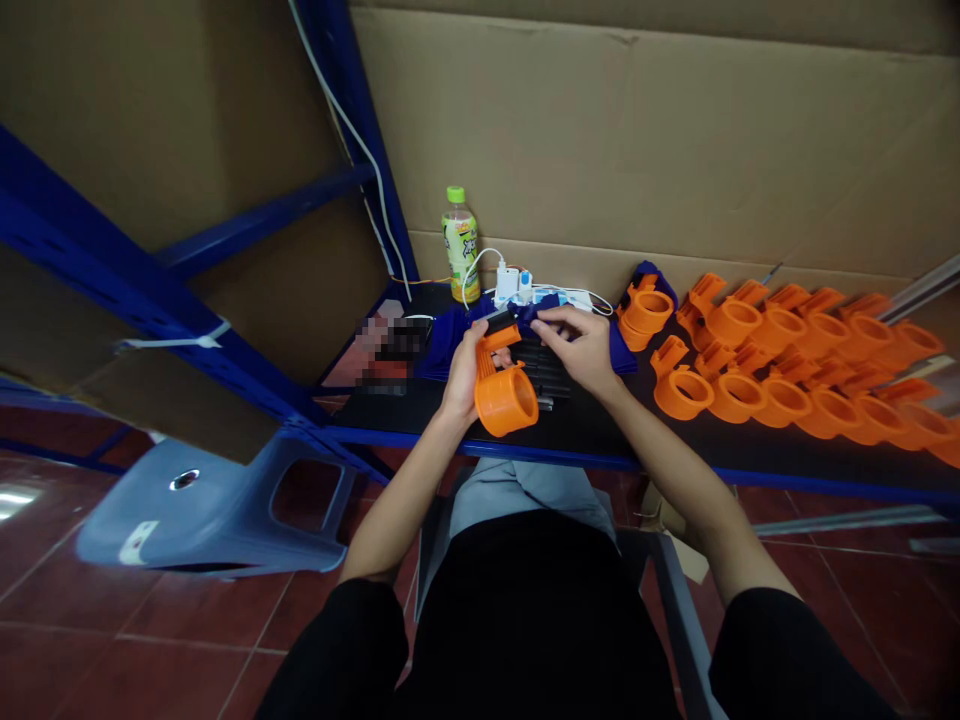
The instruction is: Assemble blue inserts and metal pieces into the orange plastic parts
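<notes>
My left hand [460, 375] is closed around an orange plastic ring-shaped part [507, 404], held tilted above the shelf's front edge with its round opening towards the lower right. A short black piece [501, 320] sits at the upper end of this part, beside the left fingertips. My right hand [586, 346] reaches in from the right, its fingertips pinched together near that black piece. Whatever those fingers grip is too small and dark to make out. Beneath the hands, several dark rod-like pieces [551, 378] lie on the black shelf surface [600, 420].
Several similar orange ring parts [780, 400] stand in rows at the right. Behind my hands are a power strip [577, 298] with white cables, a green-capped bottle [460, 245] and dark blue cloth [448, 335]. A blue post [150, 270] and blue-grey stool [217, 500] are left.
</notes>
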`<action>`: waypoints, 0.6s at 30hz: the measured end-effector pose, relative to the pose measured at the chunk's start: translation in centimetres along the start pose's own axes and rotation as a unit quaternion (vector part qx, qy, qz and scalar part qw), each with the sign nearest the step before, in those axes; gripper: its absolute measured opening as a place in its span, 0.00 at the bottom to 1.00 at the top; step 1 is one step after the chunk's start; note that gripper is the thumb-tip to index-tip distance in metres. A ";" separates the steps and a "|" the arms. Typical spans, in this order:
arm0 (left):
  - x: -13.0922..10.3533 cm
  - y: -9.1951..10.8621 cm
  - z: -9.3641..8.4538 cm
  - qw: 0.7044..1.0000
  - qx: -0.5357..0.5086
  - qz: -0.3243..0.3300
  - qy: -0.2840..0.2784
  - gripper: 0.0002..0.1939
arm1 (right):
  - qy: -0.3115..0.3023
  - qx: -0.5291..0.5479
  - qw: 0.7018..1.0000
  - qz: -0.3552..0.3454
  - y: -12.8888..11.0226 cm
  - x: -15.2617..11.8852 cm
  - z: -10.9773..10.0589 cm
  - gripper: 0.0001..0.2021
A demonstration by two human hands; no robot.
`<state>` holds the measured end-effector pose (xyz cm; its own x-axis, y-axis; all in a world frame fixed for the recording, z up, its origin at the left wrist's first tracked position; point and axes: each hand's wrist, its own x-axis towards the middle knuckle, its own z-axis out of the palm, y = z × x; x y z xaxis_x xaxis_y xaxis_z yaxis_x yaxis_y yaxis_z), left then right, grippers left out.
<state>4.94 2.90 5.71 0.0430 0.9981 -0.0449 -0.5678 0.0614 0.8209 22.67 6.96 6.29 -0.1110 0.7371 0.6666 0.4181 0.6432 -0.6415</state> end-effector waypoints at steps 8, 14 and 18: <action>0.3 -0.5 -0.2 0.999 0.005 0.037 0.009 0.17 | -0.041 -0.012 0.995 -0.092 0.2 -1.1 0.5 0.14; 0.2 -0.4 0.0 0.998 0.038 0.048 0.013 0.21 | -0.065 -0.070 0.988 -0.123 0.5 -1.3 0.3 0.14; 0.1 -0.6 0.0 0.997 0.041 0.065 0.023 0.21 | -0.071 -0.098 0.982 -0.145 0.1 -1.4 0.2 0.14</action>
<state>5.32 2.93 5.23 -0.0663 0.9970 0.0409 -0.4966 -0.0685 0.8652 22.66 6.08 5.21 -0.3707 0.5590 0.7417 0.5138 0.7887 -0.3376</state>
